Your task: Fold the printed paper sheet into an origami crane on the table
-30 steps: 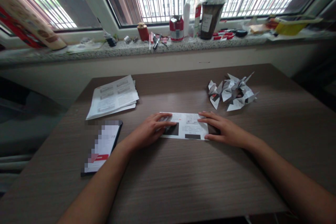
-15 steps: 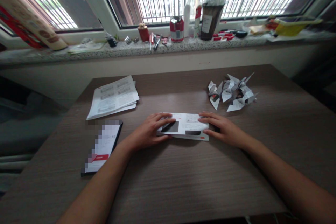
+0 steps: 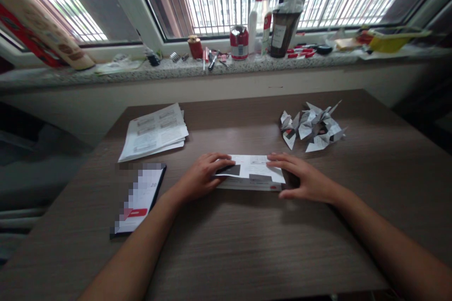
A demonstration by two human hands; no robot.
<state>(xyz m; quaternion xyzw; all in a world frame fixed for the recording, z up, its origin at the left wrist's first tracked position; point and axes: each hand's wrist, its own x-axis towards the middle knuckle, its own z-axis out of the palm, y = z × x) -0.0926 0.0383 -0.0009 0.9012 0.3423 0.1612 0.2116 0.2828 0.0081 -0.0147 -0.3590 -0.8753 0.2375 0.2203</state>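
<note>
A folded printed sheet of paper [image 3: 252, 172] lies on the brown wooden table [image 3: 247, 244] in front of me. Its top layer is lifted a little off the layer below. My left hand [image 3: 201, 179] holds the sheet's left end, fingers curled over the upper edge and thumb under the raised flap. My right hand [image 3: 305, 180] holds the right end, fingers on top and thumb at the near edge.
A phone [image 3: 138, 198] lies at the near left. A stack of printed sheets [image 3: 153, 131] sits at the far left. A heap of folded paper figures [image 3: 312, 125] is at the far right. The windowsill [image 3: 212, 67] behind carries a can, bottles and small items.
The paper lay flat under both hands a second ago. Its top layer has since lifted at the near edge, with both thumbs slipping under it.
</note>
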